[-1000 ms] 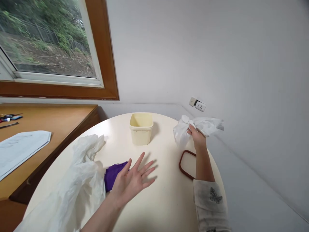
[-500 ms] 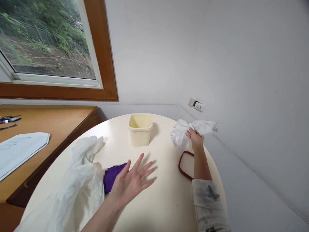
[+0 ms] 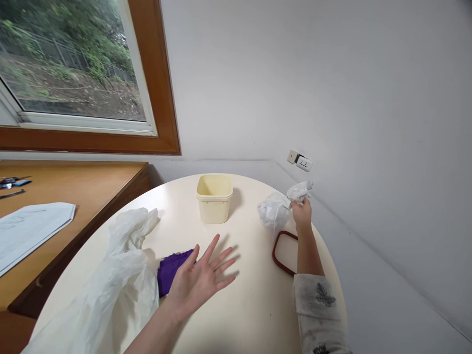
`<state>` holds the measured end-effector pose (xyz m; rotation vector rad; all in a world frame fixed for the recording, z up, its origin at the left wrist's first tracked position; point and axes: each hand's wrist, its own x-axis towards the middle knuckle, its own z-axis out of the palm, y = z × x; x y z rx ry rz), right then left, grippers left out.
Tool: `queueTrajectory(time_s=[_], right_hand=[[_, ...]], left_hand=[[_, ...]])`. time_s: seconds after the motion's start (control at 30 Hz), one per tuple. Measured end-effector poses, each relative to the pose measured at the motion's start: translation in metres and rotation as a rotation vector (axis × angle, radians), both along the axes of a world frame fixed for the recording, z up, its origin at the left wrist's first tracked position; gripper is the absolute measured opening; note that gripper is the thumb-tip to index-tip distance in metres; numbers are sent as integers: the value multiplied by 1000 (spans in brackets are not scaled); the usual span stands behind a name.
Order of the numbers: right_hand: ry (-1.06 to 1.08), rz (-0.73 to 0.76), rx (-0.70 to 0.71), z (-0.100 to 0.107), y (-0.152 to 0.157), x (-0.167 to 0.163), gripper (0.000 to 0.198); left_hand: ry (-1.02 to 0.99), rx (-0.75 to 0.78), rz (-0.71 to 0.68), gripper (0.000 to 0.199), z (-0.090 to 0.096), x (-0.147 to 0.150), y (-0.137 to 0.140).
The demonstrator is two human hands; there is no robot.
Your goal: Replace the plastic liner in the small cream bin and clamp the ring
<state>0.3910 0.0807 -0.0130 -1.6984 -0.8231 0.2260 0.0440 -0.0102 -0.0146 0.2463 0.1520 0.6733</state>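
My right hand (image 3: 302, 213) is closed on a crumpled white plastic bag (image 3: 274, 210) near the far right edge of the round table (image 3: 250, 314). Just below that hand lies a reddish-brown rounded frame (image 3: 277, 253), partly hidden by my forearm. Palm up with fingers spread, my left hand (image 3: 202, 278) holds nothing. Beside and partly behind it is a folded purple cloth (image 3: 171, 270). A larger white plastic bag (image 3: 129, 275) spreads over the table's left side. Beyond my left hand stands an open, pale yellow plastic tub (image 3: 214, 209), upright.
To the left, a wooden desk (image 3: 103, 174) carries sheets of paper (image 3: 33, 231) and some dark tools (image 3: 14, 183). A wood-framed window (image 3: 162, 73) is above it. The white wall behind the table has a power socket (image 3: 304, 163).
The white bag in my right hand has bunched up, and its loose right end has drawn in and no longer stretches out sideways. My left hand looks unmoved.
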Motion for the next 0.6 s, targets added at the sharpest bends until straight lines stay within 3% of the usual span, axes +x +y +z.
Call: queueTrajectory(time_s=[0.13, 0.33, 0.6], right_hand=[[48, -129, 12, 8, -3, -1, 73], [15, -175, 69, 14, -7, -3, 67], [-54, -259, 150, 23, -11, -9, 61]], left_hand=[[1, -4, 0, 58, 1, 0, 0], [34, -8, 3, 53, 0, -1, 2], [103, 4, 128, 10, -7, 1, 7]])
